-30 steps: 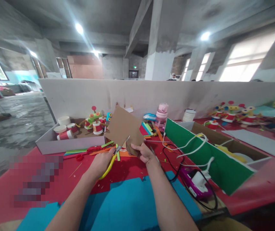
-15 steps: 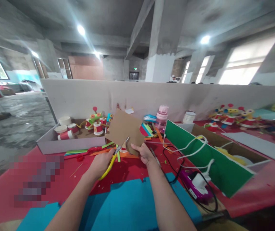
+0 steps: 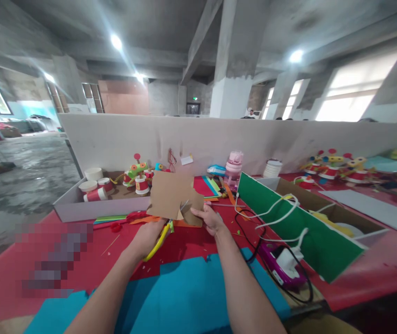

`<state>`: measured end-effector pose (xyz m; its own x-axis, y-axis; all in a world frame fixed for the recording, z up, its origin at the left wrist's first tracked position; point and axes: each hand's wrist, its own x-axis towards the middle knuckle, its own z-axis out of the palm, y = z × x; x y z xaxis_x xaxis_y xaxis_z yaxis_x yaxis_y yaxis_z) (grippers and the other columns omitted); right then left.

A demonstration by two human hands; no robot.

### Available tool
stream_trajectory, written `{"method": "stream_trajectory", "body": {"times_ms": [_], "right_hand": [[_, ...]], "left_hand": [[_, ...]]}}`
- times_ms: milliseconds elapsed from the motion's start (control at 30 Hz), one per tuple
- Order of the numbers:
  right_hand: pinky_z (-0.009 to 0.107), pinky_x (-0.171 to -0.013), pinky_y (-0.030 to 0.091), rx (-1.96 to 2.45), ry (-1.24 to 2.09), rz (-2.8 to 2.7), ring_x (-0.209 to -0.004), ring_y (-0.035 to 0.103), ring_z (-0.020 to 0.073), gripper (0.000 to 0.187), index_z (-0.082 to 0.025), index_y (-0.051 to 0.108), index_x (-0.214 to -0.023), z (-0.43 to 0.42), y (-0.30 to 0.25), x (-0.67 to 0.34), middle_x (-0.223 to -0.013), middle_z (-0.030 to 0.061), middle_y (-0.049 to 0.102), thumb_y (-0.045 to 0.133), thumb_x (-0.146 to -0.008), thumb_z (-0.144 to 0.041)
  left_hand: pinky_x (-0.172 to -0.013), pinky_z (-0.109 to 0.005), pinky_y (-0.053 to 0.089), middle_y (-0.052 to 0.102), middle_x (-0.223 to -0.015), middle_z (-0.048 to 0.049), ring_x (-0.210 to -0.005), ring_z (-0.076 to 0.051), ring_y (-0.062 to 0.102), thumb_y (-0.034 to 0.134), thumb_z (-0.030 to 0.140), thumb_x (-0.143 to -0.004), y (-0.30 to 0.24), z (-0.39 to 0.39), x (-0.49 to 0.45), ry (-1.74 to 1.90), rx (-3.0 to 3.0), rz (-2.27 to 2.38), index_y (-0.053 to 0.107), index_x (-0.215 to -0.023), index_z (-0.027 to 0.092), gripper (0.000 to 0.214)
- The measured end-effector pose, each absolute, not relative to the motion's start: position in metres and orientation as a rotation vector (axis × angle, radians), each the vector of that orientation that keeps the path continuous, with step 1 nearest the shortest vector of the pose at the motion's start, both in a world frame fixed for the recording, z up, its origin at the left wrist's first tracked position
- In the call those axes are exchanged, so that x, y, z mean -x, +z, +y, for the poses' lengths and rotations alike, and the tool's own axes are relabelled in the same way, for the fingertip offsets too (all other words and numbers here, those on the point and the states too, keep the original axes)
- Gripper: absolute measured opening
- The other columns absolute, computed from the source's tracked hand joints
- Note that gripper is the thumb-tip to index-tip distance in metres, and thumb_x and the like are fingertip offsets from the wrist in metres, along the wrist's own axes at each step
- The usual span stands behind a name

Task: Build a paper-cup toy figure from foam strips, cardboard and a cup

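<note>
My left hand (image 3: 151, 239) is closed around yellow-handled scissors (image 3: 157, 246), their blades reaching into a slit in a brown cardboard sheet (image 3: 169, 192). The lower part of the blades is hidden by the cardboard. On the sheet's right side, my right hand (image 3: 210, 219) pinches the edge between thumb and fingers. The cardboard is held up above the red table, tilted toward me. Beneath and behind it lie orange paper strips (image 3: 146, 220), and coloured paper sheets (image 3: 207, 186) stick out to its right.
A white box (image 3: 97, 209) with paper cups and robot-like cup figures stands at the left. To the right are a green-sided box (image 3: 296, 225), white cables and a purple power strip (image 3: 284, 266). Blue sheets (image 3: 177, 297) lie in front. A pink bottle (image 3: 233, 169) stands behind.
The cardboard has turned and tipped lower, its top edge now nearly level. The scissors' blades sit further into it, and a slit shows more clearly. Both hands have stayed almost in place.
</note>
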<state>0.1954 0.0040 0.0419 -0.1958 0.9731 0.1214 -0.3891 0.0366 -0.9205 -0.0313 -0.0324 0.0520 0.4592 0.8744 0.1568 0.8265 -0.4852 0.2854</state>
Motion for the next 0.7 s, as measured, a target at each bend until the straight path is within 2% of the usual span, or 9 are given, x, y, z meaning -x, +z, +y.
{"method": "stream_trajectory", "body": {"times_ms": [233,400,700], "right_hand": [[0.037,-0.087,0.053,0.692,1.44,-1.082,-0.102,0.067,0.0252,0.047,-0.02,0.067,-0.099,0.002,0.043,-0.193,-0.105,0.0055,0.073,0.082,-0.057,-0.034],[0.037,-0.089,0.053,0.681,1.449,-1.097,-0.1,0.067,0.0244,0.045,-0.02,0.068,-0.099,0.003,0.041,-0.196,-0.105,0.0055,0.073,0.081,-0.058,-0.033],[0.035,-0.084,0.055,0.696,1.464,-1.065,-0.093,0.069,0.0226,0.046,-0.019,0.068,-0.1,0.007,0.037,-0.197,-0.101,0.0059,0.074,0.082,-0.058,-0.032]], "left_hand": [[-0.062,-0.026,0.042,0.062,-0.079,-0.0043,-0.069,-0.017,0.058,0.04,0.041,-0.09,0.063,-0.039,0.03,0.6,-2.305,1.168,0.048,-0.087,0.02,0.023],[-0.056,-0.026,0.04,0.059,-0.071,-0.0011,-0.06,-0.015,0.057,0.039,0.044,-0.09,0.061,-0.039,0.028,0.564,-2.219,1.181,0.045,-0.084,0.021,0.025],[-0.061,-0.027,0.038,0.062,-0.078,-0.0042,-0.07,-0.018,0.059,0.041,0.037,-0.089,0.063,-0.036,0.025,0.578,-2.434,1.279,0.049,-0.082,0.02,0.021]]}}
